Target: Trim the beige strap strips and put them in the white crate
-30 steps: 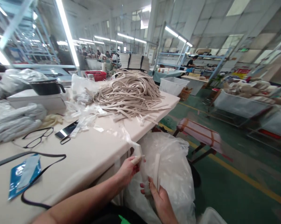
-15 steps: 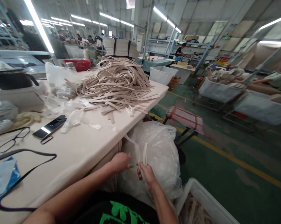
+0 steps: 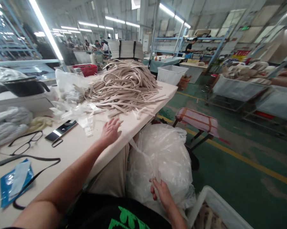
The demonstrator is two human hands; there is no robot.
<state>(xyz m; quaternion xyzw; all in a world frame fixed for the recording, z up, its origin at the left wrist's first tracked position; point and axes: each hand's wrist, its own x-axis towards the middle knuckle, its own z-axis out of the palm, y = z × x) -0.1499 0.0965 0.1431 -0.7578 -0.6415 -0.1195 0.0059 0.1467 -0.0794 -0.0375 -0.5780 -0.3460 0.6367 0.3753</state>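
My left hand [image 3: 110, 131] is over the table's near edge with fingers stretched out, just short of a big heap of beige flat strips [image 3: 126, 86]. Between the thumb and fingers of my right hand [image 3: 160, 190] is a pale strip [image 3: 159, 176], pointing upward and blurred. That hand is low, in front of a large clear plastic bag [image 3: 164, 149] bulging beside the table. Crumpled clear plastic scraps [image 3: 85, 116] lie to the left of my left hand.
On the table [image 3: 74, 165] lie a phone [image 3: 59, 131], glasses [image 3: 26, 144], a dark strap [image 3: 44, 159] and a blue packet [image 3: 16, 184]. A white bin [image 3: 206, 194] with beige pieces stands at lower right. Past the bag is a padded stool [image 3: 197, 121].
My left hand has left the bag and moved up and left onto the table. My right hand has shifted slightly down with the strip still in it. The view has turned a little left.
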